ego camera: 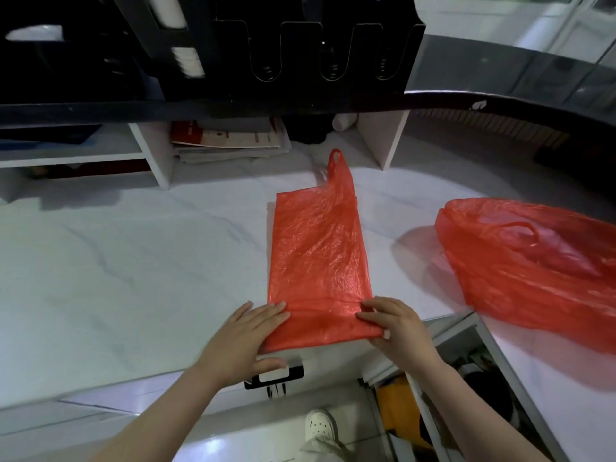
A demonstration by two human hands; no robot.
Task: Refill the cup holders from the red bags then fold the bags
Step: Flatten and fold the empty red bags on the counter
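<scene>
Red bag (318, 248) crinkly, flat, rectangular; left hand (246, 335) presses flat, right hand (396, 325) pinches corner.

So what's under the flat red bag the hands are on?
Only the white marble counter shows around the flat red bag, so it seems to lie on that. Whatever is beneath is hidden by the plastic, and the left hand and right hand cover its near corners.

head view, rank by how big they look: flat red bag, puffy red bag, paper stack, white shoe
1-2. puffy red bag and flat red bag: look alike, and the puffy one runs off frame, so unranked
3. paper stack
4. white shoe
</scene>
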